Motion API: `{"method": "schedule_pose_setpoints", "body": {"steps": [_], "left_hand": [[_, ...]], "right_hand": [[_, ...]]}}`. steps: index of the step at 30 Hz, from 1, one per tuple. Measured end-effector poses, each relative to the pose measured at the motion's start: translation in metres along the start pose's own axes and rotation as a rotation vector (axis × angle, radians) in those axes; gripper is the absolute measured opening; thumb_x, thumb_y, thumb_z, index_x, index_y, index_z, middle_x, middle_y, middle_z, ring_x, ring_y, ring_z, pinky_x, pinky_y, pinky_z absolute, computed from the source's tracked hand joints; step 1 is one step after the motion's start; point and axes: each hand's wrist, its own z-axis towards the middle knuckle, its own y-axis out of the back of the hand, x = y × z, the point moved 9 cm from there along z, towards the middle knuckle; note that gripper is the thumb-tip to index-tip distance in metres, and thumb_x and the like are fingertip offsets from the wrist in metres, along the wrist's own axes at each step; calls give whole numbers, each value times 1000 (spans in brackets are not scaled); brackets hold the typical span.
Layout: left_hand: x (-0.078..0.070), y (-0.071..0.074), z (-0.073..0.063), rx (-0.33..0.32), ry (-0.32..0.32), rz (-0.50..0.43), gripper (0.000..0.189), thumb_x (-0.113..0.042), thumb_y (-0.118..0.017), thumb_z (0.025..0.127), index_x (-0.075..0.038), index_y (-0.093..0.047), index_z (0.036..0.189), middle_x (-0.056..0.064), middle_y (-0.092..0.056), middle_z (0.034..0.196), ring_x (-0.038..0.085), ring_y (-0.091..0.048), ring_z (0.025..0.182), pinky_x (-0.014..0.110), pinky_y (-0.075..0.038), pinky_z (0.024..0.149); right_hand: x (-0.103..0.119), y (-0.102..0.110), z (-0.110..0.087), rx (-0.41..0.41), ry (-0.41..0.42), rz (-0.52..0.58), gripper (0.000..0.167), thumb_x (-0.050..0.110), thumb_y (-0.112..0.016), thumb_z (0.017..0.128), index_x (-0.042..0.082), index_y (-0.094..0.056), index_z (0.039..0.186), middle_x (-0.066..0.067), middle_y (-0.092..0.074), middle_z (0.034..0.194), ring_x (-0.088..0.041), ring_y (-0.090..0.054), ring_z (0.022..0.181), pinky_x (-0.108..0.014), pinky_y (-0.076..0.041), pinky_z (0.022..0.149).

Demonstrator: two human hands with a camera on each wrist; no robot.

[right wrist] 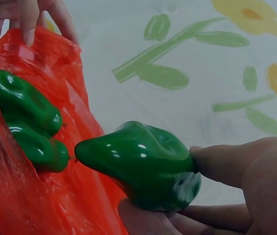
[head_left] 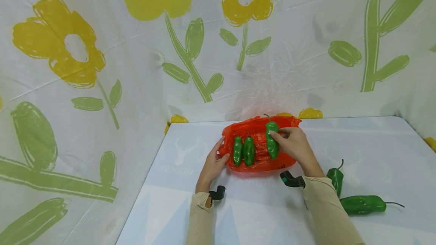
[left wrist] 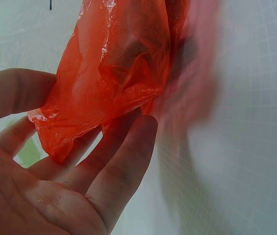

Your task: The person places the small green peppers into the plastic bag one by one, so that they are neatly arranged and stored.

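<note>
A red plastic bag [head_left: 260, 146] lies opened out near the table's far edge. Two green peppers [head_left: 249, 151] rest side by side on its left half. My right hand [head_left: 297, 147] pinches another green pepper [right wrist: 138, 161] between thumb and fingers, stem upward, over the bag's right part in the head view. At the bag's left edge, my left hand [head_left: 212, 166] holds the plastic, thumb on one side and fingers on the other, as the left wrist view shows of the red film [left wrist: 114, 73]. The fingertips behind the film are partly hidden.
Two more green peppers [head_left: 364, 205] lie on the white table [head_left: 259, 214] by my right forearm, one partly behind the sleeve. A flower-printed curtain [head_left: 289, 75] hangs behind the table and to its left. Each wrist wears a black camera mount [head_left: 292, 179].
</note>
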Motion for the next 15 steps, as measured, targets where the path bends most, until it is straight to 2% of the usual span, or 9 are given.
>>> {"method": "schedule_pose_setpoints", "body": {"steps": [8, 15], "left_hand": [[-1, 1, 0, -4, 5, 24, 65, -16, -59, 102, -28, -36, 162, 16, -54, 146, 23, -64, 95, 30, -60, 82], [0, 0, 0, -7, 9, 25, 65, -16, -59, 102, -29, -36, 162, 15, -54, 146, 23, -64, 96, 32, -60, 83]], "right_hand": [[1, -8, 6, -2, 7, -24, 64, 38, -64, 101, -14, -57, 137, -32, -69, 122, -28, -76, 90, -39, -65, 80], [-1, -13, 9, -5, -33, -55, 65, 39, -64, 101, -13, -56, 139, -31, -69, 123, -30, -76, 93, -39, -65, 81]]}}
